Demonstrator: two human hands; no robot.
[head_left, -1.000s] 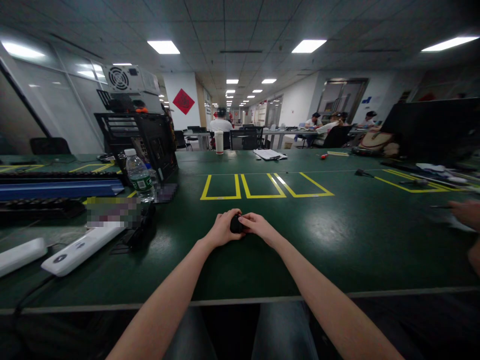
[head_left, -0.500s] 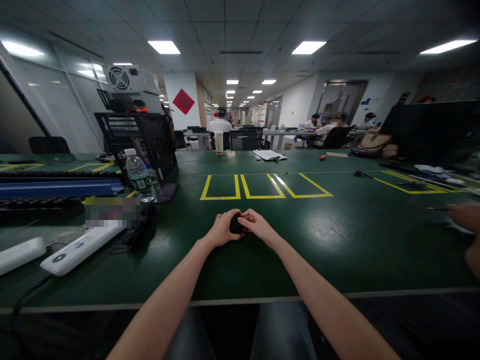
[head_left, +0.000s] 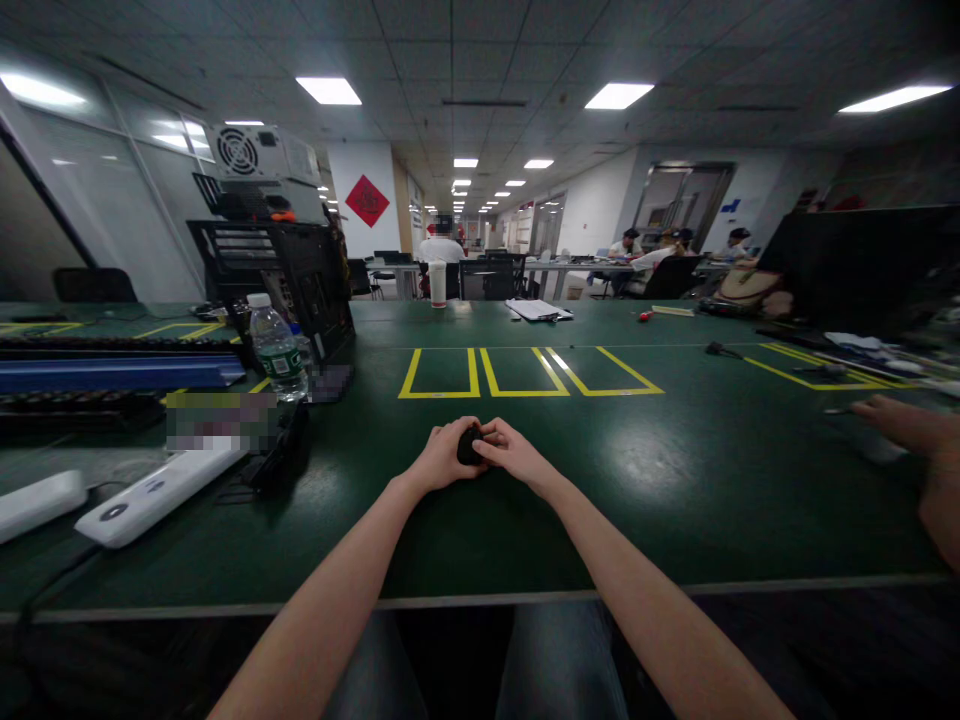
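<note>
Between my two hands is a small black rounded object [head_left: 469,446]; its kind is too small and dark to make out. My left hand [head_left: 444,455] curls around it from the left, fingers over the top and thumb beneath. From the right, my right hand [head_left: 507,450] presses its fingertips against the same object. Both hands are close together just above or on the green table [head_left: 517,540], in front of the yellow taped outlines [head_left: 525,393]. Whether the object touches the table cannot be seen.
At left are a water bottle [head_left: 276,350], a black computer case [head_left: 300,280] and a white power strip [head_left: 150,498]. A clipboard with paper [head_left: 538,310] and a white cup [head_left: 438,285] stand far back. Another person's hand [head_left: 896,422] reaches in at right.
My hands stay almost in place around the black object, with only a slight shift. The other person's hand at the right edge has moved a little to the left.
</note>
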